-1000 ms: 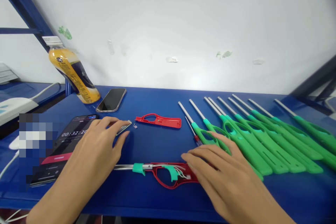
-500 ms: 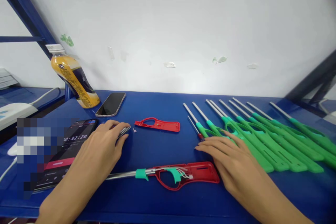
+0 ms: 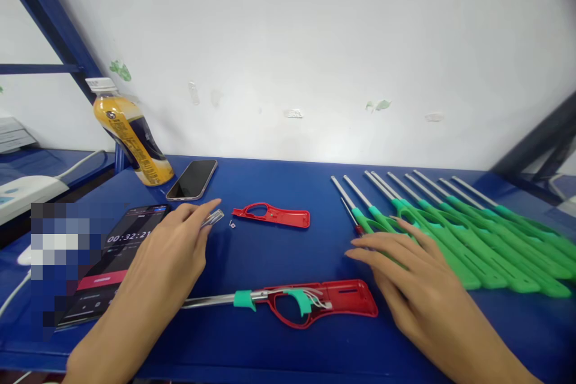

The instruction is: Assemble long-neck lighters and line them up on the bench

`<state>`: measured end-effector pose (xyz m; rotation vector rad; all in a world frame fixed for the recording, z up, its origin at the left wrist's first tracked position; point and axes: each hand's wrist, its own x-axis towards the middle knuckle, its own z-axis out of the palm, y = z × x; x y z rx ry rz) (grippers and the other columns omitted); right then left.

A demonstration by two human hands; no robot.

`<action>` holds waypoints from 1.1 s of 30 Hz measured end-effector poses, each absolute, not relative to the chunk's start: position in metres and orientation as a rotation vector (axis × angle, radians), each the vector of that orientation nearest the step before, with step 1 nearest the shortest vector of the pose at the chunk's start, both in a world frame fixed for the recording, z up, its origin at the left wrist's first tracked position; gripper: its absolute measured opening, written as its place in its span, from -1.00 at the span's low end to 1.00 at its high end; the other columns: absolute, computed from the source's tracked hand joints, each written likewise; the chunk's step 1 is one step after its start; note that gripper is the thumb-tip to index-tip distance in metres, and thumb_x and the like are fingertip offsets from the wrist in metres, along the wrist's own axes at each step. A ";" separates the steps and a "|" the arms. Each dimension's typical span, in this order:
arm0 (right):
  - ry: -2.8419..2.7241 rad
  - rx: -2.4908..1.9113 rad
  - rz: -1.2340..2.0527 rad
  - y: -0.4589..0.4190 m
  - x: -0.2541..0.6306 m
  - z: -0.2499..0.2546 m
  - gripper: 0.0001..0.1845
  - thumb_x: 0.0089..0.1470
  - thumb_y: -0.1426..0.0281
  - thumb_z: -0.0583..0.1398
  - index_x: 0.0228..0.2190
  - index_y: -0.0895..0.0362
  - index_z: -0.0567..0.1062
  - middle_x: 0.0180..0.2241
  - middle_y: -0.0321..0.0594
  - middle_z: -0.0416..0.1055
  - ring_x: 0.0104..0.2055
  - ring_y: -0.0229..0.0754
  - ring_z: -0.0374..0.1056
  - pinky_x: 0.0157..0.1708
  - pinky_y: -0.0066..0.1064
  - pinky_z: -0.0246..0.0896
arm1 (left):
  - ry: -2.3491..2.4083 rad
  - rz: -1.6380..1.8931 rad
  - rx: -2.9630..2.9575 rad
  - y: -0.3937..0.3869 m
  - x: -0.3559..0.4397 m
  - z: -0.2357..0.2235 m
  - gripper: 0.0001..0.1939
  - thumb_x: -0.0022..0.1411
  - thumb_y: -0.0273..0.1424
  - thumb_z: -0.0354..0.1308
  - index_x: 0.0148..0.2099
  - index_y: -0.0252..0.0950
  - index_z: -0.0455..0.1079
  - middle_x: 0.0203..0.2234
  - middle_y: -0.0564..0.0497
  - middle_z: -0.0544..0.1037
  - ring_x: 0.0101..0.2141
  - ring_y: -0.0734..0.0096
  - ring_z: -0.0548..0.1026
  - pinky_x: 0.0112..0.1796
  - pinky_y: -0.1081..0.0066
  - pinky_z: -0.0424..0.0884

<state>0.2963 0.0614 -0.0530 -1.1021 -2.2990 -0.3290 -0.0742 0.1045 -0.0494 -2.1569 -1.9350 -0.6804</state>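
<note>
My left hand (image 3: 173,246) is partly closed around a small clear-and-silver piece (image 3: 215,216), its index finger raised; the piece's kind is unclear. Just right of it lies a red lighter shell half (image 3: 288,217), with a tiny metal bit (image 3: 233,225) beside it. My right hand (image 3: 405,270) is open, fingers spread over the nearest green lighters (image 3: 454,255) and a screwdriver (image 3: 350,211) whose handle it mostly hides. Between my wrists lies an opened red lighter (image 3: 348,298) with a metal tube, teal trigger and white wires showing.
A phone showing a timer (image 3: 121,252) lies under my left forearm. Behind it are a second phone (image 3: 192,180) and a yellow drink bottle (image 3: 132,135). A white power strip (image 3: 33,195) sits at far left. The white wall (image 3: 292,42) closes off the back.
The green lighters and screwdriver have shifted right along with my right hand. My left index finger has lifted, and more of the clear-and-silver piece shows.
</note>
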 end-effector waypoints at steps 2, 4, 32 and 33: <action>-2.289 -1.091 -0.298 0.060 0.295 -0.052 -0.65 0.41 0.59 0.08 0.05 0.03 0.53 -0.01 -0.22 0.60 0.11 -0.13 0.47 0.47 -0.07 -0.17 | -1.895 -0.724 -2.167 0.101 -0.073 -0.048 -0.47 0.48 -0.26 -0.11 0.36 -0.18 0.40 0.03 -0.14 0.60 -0.06 -0.01 0.63 -0.16 0.11 0.54; -2.272 -1.091 -0.272 0.059 0.294 -0.052 -0.66 0.41 0.58 0.09 0.03 0.01 0.52 -0.04 -0.26 0.61 0.09 -0.13 0.47 0.46 -0.07 -0.15 | -1.857 -0.748 -2.200 0.099 -0.072 -0.047 -0.49 0.49 -0.24 -0.10 0.35 -0.16 0.41 0.03 -0.11 0.59 -0.09 0.06 0.63 -0.20 0.19 0.54; -2.092 -0.809 -0.026 0.048 0.257 -0.041 -0.83 0.39 0.47 0.29 -0.02 0.06 0.57 -0.21 -0.37 0.72 -0.28 -0.30 0.64 0.32 -0.33 0.29 | -1.411 -1.184 -2.658 0.045 0.000 -0.022 -0.57 0.54 -0.13 0.17 0.37 0.16 0.28 0.08 0.13 0.62 -0.03 0.40 0.66 0.01 0.48 0.58; -2.069 -0.839 -0.047 0.048 0.259 -0.042 -0.81 0.37 0.49 0.29 -0.02 0.07 0.57 -0.21 -0.37 0.72 -0.28 -0.28 0.64 0.30 -0.31 0.32 | -1.473 -1.129 -2.569 0.051 -0.008 -0.022 -0.62 0.54 -0.14 0.15 0.33 0.13 0.34 0.08 0.11 0.62 -0.01 0.35 0.66 0.04 0.42 0.57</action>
